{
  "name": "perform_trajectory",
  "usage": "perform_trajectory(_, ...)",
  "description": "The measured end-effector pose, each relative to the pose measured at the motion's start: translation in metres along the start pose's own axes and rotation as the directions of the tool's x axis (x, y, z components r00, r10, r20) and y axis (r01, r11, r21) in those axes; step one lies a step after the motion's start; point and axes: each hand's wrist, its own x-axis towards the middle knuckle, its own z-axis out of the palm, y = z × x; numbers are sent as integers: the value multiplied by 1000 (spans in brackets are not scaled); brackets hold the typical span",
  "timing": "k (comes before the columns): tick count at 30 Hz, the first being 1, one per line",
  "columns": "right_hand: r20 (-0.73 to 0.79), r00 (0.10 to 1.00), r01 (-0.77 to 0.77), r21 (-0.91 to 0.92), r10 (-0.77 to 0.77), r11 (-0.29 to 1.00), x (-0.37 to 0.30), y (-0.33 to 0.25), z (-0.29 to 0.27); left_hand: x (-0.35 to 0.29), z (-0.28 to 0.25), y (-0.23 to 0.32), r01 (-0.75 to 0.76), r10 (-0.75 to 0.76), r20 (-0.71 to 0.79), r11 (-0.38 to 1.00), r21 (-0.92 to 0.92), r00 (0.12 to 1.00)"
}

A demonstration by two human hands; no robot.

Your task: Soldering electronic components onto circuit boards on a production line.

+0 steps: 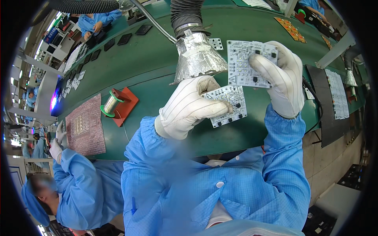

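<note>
Both my hands wear white striped gloves. My left hand [193, 104] is closed on a white circuit board [230, 103] dotted with small black parts, its thumb lying across the board's face. Higher and to the right, my right hand [284, 76] grips a second white circuit board [244, 65] by its right side, the thumb pressed on the front. The two boards are close together, the right one a little above the left one. Fingers behind each board are hidden. Below them lies the green bench top [252, 133].
A foil-wrapped extraction nozzle [197, 57] hangs just beyond my left hand. To the left stand a solder wire spool [111, 104] on a red stand [128, 106] and a pink bubble-wrap sheet [84, 126]. A black panel with white boards [337, 94] is at right. A co-worker [84, 188] sits at left.
</note>
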Motion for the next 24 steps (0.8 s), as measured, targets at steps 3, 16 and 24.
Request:
perform_trajectory(3,-103,983,-123,228,149,966,-3,-11,-1,0,-1,3,200,-199,25,974,-106,980)
perform_trajectory(16,-56,998,-38,18,39,999,1,-3,1,1,2,-4,93,-93,12,993,-72,996)
perform_trajectory(24,-89,984,-132,217,154,967,-2,-2,5,2,4,-3,151,-152,-4,982,-115,988)
